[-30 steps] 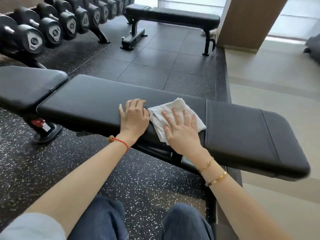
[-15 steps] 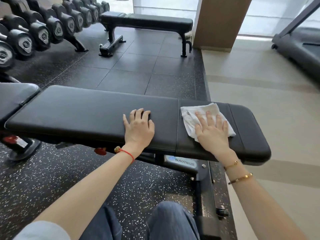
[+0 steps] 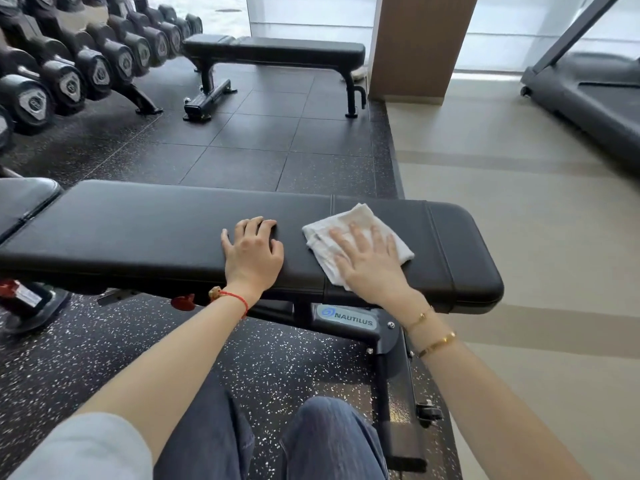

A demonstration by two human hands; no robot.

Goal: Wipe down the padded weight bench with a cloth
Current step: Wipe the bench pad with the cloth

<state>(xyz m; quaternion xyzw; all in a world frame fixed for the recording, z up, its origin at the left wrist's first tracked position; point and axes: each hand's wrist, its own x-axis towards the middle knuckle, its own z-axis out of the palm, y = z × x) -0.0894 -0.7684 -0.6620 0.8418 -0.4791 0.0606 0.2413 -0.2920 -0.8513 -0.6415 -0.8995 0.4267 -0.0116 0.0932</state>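
Your right hand (image 3: 372, 263) lies flat, fingers spread, palm pressed down on a crumpled white cloth (image 3: 349, 237); it pins the cloth rather than gripping it. The cloth sits on the top face of the long black padded weight bench (image 3: 138, 230), just right of the stitched seam near the bench's right end, with its near corner reaching the front edge of the pad. Your left hand (image 3: 252, 252) rests on the same pad just beside the cloth, not touching it, fingers loosely extended and slightly curled at the tips, holding nothing. A red cord bracelet (image 3: 239, 299) circles your left wrist; two gold bangles (image 3: 429, 330) sit on your right. The bench frame below carries a blue NAUTILUS label (image 3: 349, 319). A second black flat bench (image 3: 277, 51) stands well apart behind, beside a rack of black dumbbells (image 3: 86, 60).
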